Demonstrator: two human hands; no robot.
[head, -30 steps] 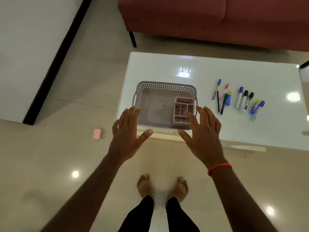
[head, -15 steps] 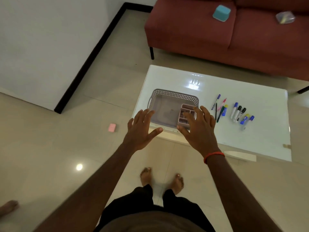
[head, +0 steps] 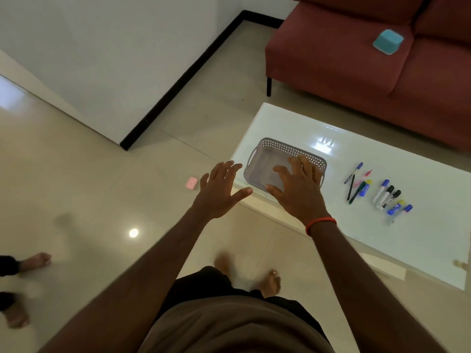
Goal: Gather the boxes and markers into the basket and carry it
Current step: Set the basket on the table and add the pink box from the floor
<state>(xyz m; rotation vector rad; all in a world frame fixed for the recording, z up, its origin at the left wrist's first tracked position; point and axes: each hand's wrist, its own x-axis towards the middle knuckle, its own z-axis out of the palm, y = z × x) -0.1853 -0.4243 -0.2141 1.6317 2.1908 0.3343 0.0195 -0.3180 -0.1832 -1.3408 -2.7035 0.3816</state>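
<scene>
I see the grey perforated basket (head: 265, 146) (side handles) at the white table's (head: 420, 240) left end, markers (head: 382, 191) well right; my left hand (head: 219, 193) and right hand (head: 299, 189) are splayed, empty.

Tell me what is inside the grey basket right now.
The basket shows only bare grey floor on its left side. The right hand, open, covers its right side, so anything lying there cannot be seen.
</scene>
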